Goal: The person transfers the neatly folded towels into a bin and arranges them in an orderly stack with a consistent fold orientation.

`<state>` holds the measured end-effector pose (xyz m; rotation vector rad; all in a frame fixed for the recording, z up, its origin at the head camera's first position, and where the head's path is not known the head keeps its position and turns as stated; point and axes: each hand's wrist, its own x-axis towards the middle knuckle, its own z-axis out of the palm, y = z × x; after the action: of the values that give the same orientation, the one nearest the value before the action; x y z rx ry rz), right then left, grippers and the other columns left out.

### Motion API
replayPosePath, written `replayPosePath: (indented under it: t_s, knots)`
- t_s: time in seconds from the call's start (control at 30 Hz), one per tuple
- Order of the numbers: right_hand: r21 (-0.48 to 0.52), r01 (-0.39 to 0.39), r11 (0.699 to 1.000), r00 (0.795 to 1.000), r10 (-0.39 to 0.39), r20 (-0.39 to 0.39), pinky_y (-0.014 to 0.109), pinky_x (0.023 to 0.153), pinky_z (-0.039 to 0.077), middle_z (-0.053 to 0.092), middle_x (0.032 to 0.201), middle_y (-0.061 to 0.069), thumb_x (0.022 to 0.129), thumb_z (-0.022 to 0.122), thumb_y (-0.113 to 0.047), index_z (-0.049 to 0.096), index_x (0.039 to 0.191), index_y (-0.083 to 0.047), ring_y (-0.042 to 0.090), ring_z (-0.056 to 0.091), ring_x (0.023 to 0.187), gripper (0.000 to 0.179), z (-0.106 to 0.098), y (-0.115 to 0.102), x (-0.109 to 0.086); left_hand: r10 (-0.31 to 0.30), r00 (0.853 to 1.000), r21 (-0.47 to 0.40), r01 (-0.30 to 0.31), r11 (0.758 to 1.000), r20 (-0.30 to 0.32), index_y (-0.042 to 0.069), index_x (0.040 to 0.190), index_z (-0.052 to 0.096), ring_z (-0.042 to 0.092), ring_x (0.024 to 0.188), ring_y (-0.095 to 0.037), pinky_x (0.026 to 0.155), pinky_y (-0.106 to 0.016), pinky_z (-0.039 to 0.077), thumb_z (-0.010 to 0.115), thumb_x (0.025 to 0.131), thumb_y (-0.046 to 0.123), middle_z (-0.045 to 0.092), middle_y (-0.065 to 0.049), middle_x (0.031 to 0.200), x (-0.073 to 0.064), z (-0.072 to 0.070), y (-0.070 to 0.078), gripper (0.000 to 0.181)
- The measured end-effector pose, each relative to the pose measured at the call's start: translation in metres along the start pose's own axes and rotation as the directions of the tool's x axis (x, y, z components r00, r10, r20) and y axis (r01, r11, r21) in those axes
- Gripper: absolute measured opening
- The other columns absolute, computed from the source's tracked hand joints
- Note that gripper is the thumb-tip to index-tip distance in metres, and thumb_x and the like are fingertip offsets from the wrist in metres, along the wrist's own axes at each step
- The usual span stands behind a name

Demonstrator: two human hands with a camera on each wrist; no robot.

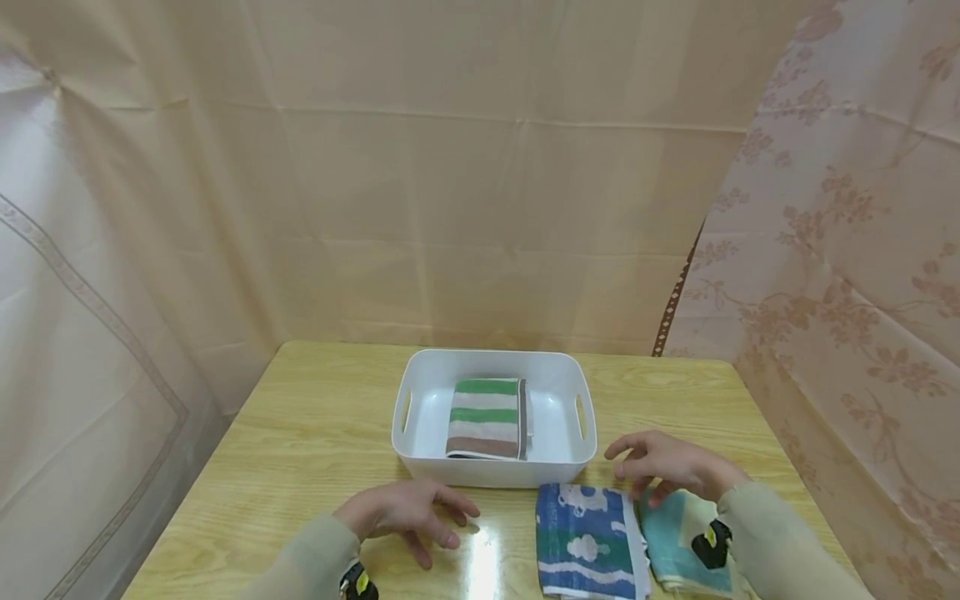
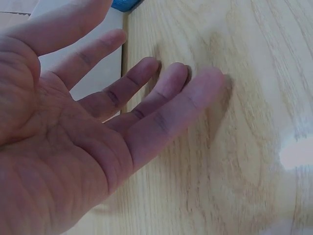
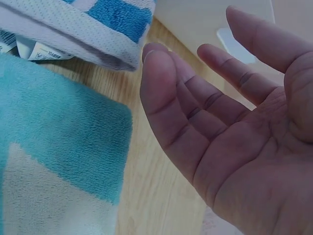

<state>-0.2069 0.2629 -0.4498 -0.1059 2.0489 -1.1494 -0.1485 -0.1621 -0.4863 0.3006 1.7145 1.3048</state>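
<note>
My left hand point(image 1: 408, 515), fingers loosely bent and holding nothing, hovers over the table in front of the white basket point(image 1: 480, 475). To the basket's right is my right hand point(image 1: 671, 465), also without anything in its grasp, above the far end of a turquoise and cream towel point(image 1: 671, 533). A folded blue and green patterned towel point(image 1: 585, 546) lies just left of that one, near the basket's front right corner. In the right wrist view, white labels point(image 3: 46, 51) poke out from under the blue towel's edge. Inside the basket rests a folded green, white and brown striped towel point(image 1: 486, 418).
The light wooden table point(image 1: 315, 433) carries everything. Beige cloth point(image 1: 480, 208) hangs behind it, with a floral curtain point(image 1: 847, 292) on the right and a pale curtain point(image 1: 75, 375) on the left. The basket has a handle slot point(image 1: 581, 417) at each end.
</note>
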Motion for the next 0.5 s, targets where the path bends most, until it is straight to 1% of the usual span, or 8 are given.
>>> replayPosePath:
  t_s: [0.2, 0.33, 0.5]
  knots:
    - [-0.037, -0.041, 0.998, 0.999, 0.041, -0.013, 0.037, 0.067, 0.059, 0.069, 0.106, 0.013, 0.099, 0.067, -0.024, 0.056, 0.139, -0.003, 0.027, 0.066, 0.083, 0.047, 0.004, 0.004, 0.002, -0.018, 1.000, -0.013, 0.018, 1.000, -0.011, 0.008, 0.138, 0.063, 0.064, 0.099, -0.026, 0.075, -0.049, 0.063, 0.075, 0.091, 0.009, 0.060, -0.014, 0.130, 0.002, 0.001, -0.001, 0.048]
    - [-0.062, -0.044, 0.997, 0.999, 0.045, 0.000, 0.035, 0.064, 0.058, 0.068, 0.104, 0.012, 0.099, 0.068, -0.024, 0.056, 0.139, -0.002, 0.025, 0.064, 0.077, 0.047, 0.009, 0.008, 0.003, -0.018, 0.999, -0.015, 0.018, 1.000, -0.034, 0.008, 0.139, 0.062, 0.064, 0.097, -0.026, 0.075, -0.050, 0.063, 0.075, 0.091, 0.008, 0.059, -0.014, 0.129, 0.003, 0.003, -0.001, 0.049]
    - [-0.065, -0.042, 0.997, 0.999, 0.043, 0.009, 0.034, 0.061, 0.059, 0.069, 0.104, 0.011, 0.097, 0.070, -0.023, 0.056, 0.139, -0.002, 0.023, 0.064, 0.072, 0.048, 0.017, 0.012, 0.005, -0.013, 0.999, 0.003, 0.013, 1.000, -0.052, 0.012, 0.140, 0.062, 0.066, 0.097, -0.029, 0.075, -0.051, 0.063, 0.076, 0.090, 0.008, 0.058, -0.015, 0.131, 0.006, 0.006, 0.000, 0.052]
